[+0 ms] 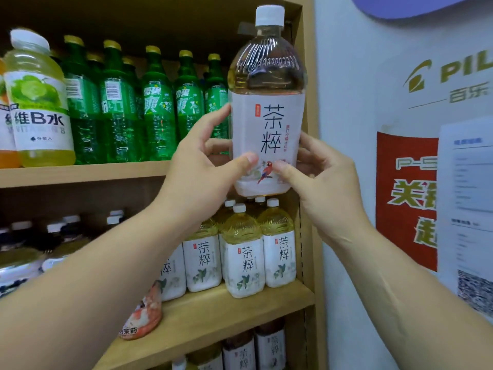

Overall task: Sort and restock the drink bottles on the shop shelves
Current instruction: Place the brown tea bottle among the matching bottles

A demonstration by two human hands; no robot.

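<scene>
Upper shelf (80, 173) was packed w/ green bottles (157, 108) almost to the side panel (309, 36); big tea bottle (268, 124) blocked that corner. Middle shelf (226, 316) had bare board along its front, before small tea bottles (244, 260).

I hold the tea bottle (266, 102) upright in front of the right end of the shelving. My left hand (205, 166) grips its left side and my right hand (320, 177) its right side, with both thumbs on the front of the label. Its base hangs above a cluster of smaller tea bottles (244, 257) standing at the right end of the middle shelf (240, 305). Behind and to the left of it, on the upper shelf (80, 173), soda bottles (157, 102) stand in rows, with a vitamin water bottle (37, 102) at their left near the front edge. More bottles (269, 345) stand on the shelf below. The side panel (309, 129) is just right of the held bottle, and beyond it posters (405, 196) hang on the wall
</scene>
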